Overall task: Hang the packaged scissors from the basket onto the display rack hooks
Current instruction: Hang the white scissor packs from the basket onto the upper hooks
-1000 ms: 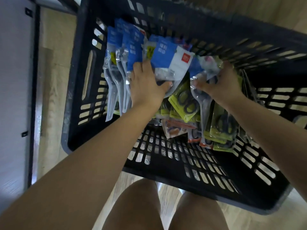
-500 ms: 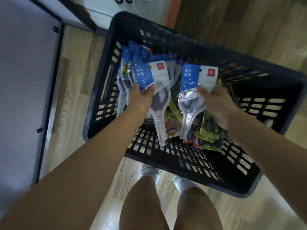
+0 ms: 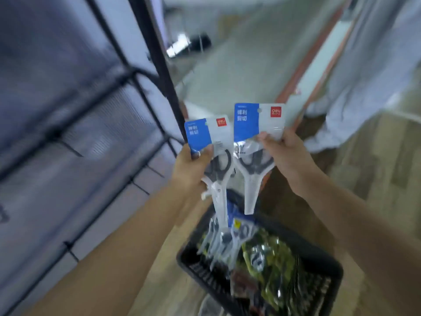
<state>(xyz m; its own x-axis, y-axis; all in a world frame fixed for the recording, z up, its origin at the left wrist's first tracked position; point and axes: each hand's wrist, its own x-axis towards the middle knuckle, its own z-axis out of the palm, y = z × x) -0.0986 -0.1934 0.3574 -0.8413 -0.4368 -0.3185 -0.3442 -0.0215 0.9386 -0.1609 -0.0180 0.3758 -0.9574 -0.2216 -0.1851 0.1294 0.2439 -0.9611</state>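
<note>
My left hand (image 3: 192, 171) grips a packaged pair of scissors (image 3: 208, 136) with a blue and white header card, held upright in the air. Just to its right, my right hand (image 3: 284, 153) pinches a second, matching scissors pack (image 3: 257, 120) below its header. Both packs hang blades down above the black basket (image 3: 193, 267) on the floor, which holds several more scissor packs in clear and yellow-green wrapping. The display rack (image 3: 127, 80), a dark wire frame with short hooks, stands blurred at the left.
A black upright post (image 3: 159, 55) of the rack rises just left of the held packs. Wooden floor runs at the right, with pale fabric (image 3: 364, 87) and an orange-edged panel behind. The whole view is motion-blurred.
Both hands have lifted one scissors pack each out of the basket to chest height. The view has swung up from the basket toward the rack.
</note>
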